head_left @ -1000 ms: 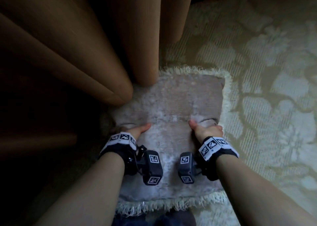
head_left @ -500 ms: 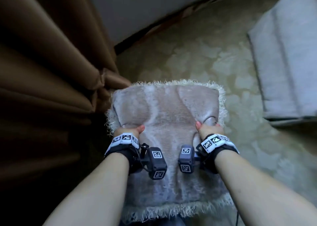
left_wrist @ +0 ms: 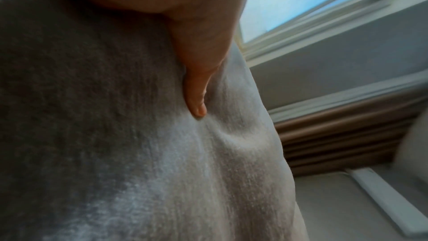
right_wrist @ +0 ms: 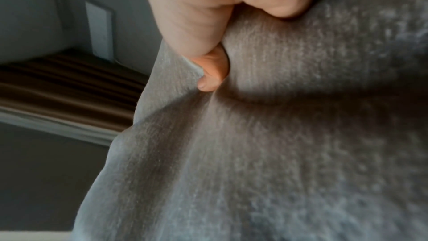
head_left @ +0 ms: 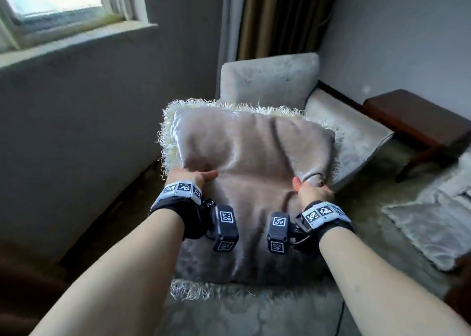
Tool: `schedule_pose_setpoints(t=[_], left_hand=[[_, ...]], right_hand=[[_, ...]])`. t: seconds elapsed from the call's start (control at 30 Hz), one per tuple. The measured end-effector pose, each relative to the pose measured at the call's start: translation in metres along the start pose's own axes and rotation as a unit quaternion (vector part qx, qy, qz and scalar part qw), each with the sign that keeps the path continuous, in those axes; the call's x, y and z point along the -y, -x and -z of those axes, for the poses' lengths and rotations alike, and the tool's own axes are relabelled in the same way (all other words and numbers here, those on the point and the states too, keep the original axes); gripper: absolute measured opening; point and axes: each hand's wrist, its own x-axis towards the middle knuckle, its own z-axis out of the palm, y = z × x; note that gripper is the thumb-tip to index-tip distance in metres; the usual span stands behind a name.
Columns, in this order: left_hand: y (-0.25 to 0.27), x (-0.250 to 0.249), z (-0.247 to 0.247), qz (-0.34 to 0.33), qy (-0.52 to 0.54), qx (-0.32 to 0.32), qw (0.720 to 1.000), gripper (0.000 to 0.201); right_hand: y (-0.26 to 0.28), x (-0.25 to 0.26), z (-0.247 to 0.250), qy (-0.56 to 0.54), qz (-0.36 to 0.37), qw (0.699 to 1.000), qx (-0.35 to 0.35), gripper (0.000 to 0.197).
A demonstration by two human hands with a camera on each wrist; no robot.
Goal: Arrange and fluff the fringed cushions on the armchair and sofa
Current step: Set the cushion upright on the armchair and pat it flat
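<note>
I hold a beige velvet cushion with a pale fringe [head_left: 252, 157] up in the air in front of me. My left hand [head_left: 190, 176] grips its left side, thumb lying across the top fabric [left_wrist: 197, 98]. My right hand [head_left: 309, 186] pinches a bunched fold at its right side, thumb pressed into the cloth [right_wrist: 213, 74]. The fingers under the cushion are hidden. Beyond it stands a light grey armchair [head_left: 270, 80] with an empty seat [head_left: 341, 121], in the corner of the room.
A dark wooden side table [head_left: 418, 121] stands to the right of the armchair. A grey cushion or throw [head_left: 430, 223] lies at the right edge. A brown curtain [head_left: 283, 14] hangs behind the chair, and a window [head_left: 58, 1] is at the upper left. Patterned carpet covers the floor.
The cushion has been lifted off the carpet by the curtain and carried toward the armchair. My view has risen from the floor to the room corner. Both hands keep their hold.
</note>
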Motion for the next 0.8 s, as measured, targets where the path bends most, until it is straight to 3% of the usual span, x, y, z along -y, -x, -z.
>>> schedule_pose_setpoints(t=[0.07,0.2,0.3,0.4,0.47,0.53,0.8], left_hand=[[0.017,-0.051,-0.029,-0.041,-0.025,0.023,0.999,0.069],[0.042,-0.139,-0.079,-0.105,-0.088,0.059,0.989,0.062],[0.048,-0.187,-0.113,-0.148,-0.106,0.073,0.981,0.059],[0.038,-0.227,-0.153,-0.165,-0.112,0.055,0.978,0.059],[0.017,-0.254,-0.185,-0.165,-0.078,0.012,0.983,0.048],[-0.010,-0.275,-0.220,-0.155,-0.076,-0.016,0.985,0.050],[-0.162,-0.377,-0.374,-0.099,-0.050,-0.039,0.993,0.054]], right_hand=[[-0.025,0.033,0.042,-0.029,0.010,0.999,-0.029,0.031],[-0.070,0.095,0.114,-0.090,0.040,0.994,-0.055,0.032],[-0.103,0.128,0.148,-0.100,0.062,0.991,-0.061,0.052],[-0.149,0.153,0.168,-0.121,0.078,0.987,-0.072,0.059],[-0.187,0.168,0.174,-0.153,0.079,0.982,-0.084,0.059],[-0.231,0.183,0.173,-0.171,0.090,0.976,-0.097,0.051],[-0.431,0.286,0.126,-0.170,0.122,0.973,-0.094,0.056]])
